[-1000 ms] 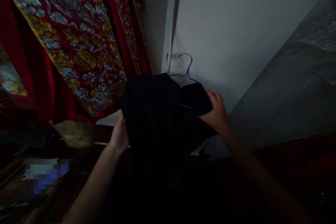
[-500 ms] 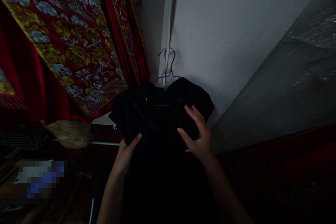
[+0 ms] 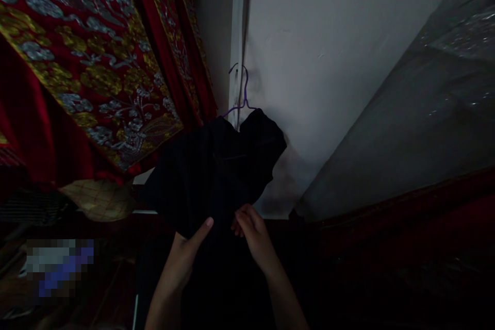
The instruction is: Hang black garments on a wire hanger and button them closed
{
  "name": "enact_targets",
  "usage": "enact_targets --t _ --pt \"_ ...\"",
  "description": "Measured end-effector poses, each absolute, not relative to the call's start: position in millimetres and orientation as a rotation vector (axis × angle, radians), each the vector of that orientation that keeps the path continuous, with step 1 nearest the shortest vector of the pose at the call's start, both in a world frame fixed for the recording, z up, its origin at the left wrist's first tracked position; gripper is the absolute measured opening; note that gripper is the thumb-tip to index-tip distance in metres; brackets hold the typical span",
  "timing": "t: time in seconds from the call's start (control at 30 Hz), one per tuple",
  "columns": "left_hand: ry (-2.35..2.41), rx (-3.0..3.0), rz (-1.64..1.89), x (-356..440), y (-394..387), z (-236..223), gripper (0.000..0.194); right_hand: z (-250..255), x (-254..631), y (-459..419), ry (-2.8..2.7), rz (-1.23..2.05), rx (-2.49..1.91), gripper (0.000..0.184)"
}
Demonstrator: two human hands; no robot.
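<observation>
A dark short-sleeved garment (image 3: 193,170), nearly black in the dim light, hangs on a purple wire hanger (image 3: 245,98) against the wall. My left hand (image 3: 187,252) is closed on its left side, thumb on the front and the other fingers hidden behind the cloth. My right hand (image 3: 251,232) is at the front opening edge lower down, its thumb and fingers pinched together at the cloth. The right part of the garment is folded and bunched, and its lower part is lost in shadow.
Red cloth (image 3: 116,67) embroidered in gold and silver hangs at the left. A beige checked bundle (image 3: 100,201) lies below it. A grey plastic-looking sheet (image 3: 417,113) slants down the right side of the white wall (image 3: 317,51). A blurred-out patch (image 3: 60,268) covers something at lower left.
My right hand has moved down and left from the garment's right chest, and its spread fingers have closed. The garment's right side has drawn inward. My left hand is slightly lower, still gripping.
</observation>
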State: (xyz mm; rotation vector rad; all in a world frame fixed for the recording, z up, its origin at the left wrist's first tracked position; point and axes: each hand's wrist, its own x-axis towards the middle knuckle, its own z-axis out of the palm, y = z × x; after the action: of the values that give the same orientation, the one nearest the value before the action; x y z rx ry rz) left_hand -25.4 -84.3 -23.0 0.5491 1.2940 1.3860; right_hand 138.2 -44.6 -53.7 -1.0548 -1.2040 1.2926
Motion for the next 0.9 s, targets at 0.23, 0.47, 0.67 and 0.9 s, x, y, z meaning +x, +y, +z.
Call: enact_targets --t 0.23,0.47,0.67,0.9 --pt "1.321 0.561 1.357 -21.0 -90.0 -23.8 0.056 -61.7 122.9 -54.6 -1.145 1.278 -1.071 0.025" --pt "1.324 0.638 1.294 -21.4 -95.2 -26.1 0.064 -52.0 123.4 -53.7 -1.229 1.199 -1.056 0.024" --pt "1.334 0.649 1.258 -19.8 -99.1 -24.6 0.073 -49.9 123.4 -54.5 -1.229 1.214 -1.046 0.033" --pt "1.310 0.711 1.253 -17.7 -103.0 -15.8 0.078 -55.0 117.3 -58.1 -1.158 1.227 -1.017 0.034"
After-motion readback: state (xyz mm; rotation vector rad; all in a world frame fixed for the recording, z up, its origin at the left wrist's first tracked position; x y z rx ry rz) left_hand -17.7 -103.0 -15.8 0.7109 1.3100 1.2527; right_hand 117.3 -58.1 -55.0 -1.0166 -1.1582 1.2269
